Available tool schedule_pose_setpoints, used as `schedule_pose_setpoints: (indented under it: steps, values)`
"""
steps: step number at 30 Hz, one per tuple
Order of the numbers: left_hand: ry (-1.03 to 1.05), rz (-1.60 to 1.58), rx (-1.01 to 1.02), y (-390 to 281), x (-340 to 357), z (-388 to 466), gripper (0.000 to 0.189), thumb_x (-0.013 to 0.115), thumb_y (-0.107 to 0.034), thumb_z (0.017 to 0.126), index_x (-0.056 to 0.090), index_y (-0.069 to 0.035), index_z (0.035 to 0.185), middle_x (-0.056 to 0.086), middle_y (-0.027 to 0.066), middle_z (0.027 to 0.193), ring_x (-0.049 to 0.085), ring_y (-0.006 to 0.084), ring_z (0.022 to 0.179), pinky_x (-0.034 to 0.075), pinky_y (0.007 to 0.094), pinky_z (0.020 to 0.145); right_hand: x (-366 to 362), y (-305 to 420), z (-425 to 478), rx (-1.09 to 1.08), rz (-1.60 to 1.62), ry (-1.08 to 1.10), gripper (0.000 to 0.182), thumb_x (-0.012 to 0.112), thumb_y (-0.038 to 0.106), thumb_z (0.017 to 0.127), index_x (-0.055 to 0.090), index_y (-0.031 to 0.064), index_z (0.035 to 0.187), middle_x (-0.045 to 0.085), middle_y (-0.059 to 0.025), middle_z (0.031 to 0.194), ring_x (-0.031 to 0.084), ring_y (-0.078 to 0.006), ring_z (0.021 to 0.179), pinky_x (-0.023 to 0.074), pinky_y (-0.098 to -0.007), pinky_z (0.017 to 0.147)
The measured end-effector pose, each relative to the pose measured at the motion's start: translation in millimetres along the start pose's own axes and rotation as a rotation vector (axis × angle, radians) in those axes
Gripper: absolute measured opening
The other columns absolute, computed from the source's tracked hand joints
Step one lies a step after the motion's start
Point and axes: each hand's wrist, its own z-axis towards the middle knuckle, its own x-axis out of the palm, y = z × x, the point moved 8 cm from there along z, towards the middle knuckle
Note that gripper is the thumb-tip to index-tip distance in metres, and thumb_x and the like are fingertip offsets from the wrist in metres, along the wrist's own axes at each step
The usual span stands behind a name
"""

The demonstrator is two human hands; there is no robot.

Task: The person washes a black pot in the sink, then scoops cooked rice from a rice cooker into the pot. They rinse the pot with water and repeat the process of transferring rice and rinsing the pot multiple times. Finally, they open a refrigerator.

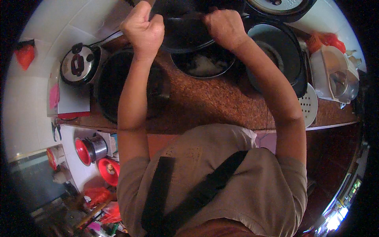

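Observation:
My left hand [143, 34] is curled into a fist at the left side of a dark round cooking pot [186, 32]. At the pot's right side my right hand [226, 29] is closed too. The pot appears held between both fists, though shadow hides the exact grip points. Just below its near rim is a dark round pan [204, 75] with pale, whitish food [204, 65] in it. The pot covers the far part of this pan.
Left on the speckled brown counter [204, 94] stand a dark wok-like vessel [111, 89] and a steel-lidded cooker [78, 65]. Right are a rice cooker [291, 59] with a raised lid [281, 7], a perforated white plate [309, 105] and a clear plastic container [337, 77].

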Motion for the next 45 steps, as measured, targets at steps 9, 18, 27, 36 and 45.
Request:
schedule_pose_setpoints:
  steps: [9, 18, 27, 36, 45]
  values:
    - [-0.047, 0.048, 0.145, -7, -6, -2, 0.025, 0.048, 0.009, 0.057, 0.026, -0.003, 0.059, 0.017, 0.0058, 0.060, 0.019, 0.0160, 0.051, 0.023, 0.0276, 0.043, -44, 18, -81, -0.105, 0.158, -0.084, 0.028, 0.053, 0.005, 0.068, 0.063, 0.0140, 0.093, 0.056, -0.0108, 0.078, 0.059, -0.0290, 0.069, 0.0479, -0.0378, 0.055]
    - [-0.088, 0.057, 0.044, 13, -12, 1, 0.026, 0.050, 0.005, 0.056, 0.026, -0.005, 0.058, 0.017, 0.0032, 0.058, 0.022, 0.0098, 0.052, 0.021, 0.0270, 0.044, 26, 17, -93, 0.022, 0.041, 0.132, 0.016, 0.055, 0.011, 0.071, 0.064, 0.0088, 0.084, 0.060, -0.0135, 0.082, 0.062, -0.0263, 0.074, 0.0511, -0.0356, 0.057]
    - [-0.060, -0.113, -0.236, 29, -39, 11, 0.034, 0.057, 0.003, 0.054, 0.025, -0.009, 0.058, 0.021, -0.0055, 0.060, 0.024, 0.0056, 0.057, 0.020, 0.0212, 0.048, 82, 48, -84, 0.017, 0.088, 0.233, 0.016, 0.054, 0.012, 0.073, 0.063, 0.0080, 0.085, 0.059, -0.0109, 0.083, 0.059, -0.0256, 0.080, 0.0496, -0.0370, 0.062]
    - [0.108, -0.523, -0.437, 6, -26, 4, 0.035, 0.050, 0.007, 0.052, 0.021, -0.010, 0.060, 0.018, -0.0059, 0.064, 0.020, 0.0053, 0.060, 0.015, 0.0227, 0.049, 19, 12, -172, 0.352, 1.080, 0.004, 0.040, 0.073, 0.019, 0.067, 0.056, 0.0053, 0.100, 0.055, -0.0090, 0.092, 0.054, -0.0234, 0.089, 0.0451, -0.0371, 0.077]
    - [0.383, -0.477, -0.356, -152, -23, -17, 0.017, 0.055, 0.000, 0.053, 0.042, -0.001, 0.065, 0.046, 0.0014, 0.066, 0.042, 0.0118, 0.062, 0.040, 0.0233, 0.064, -25, -5, -316, 0.857, 1.737, -0.327, 0.082, 0.078, 0.031, 0.065, 0.036, -0.0021, 0.127, 0.046, -0.0147, 0.124, 0.042, -0.0244, 0.115, 0.0310, -0.0360, 0.100]
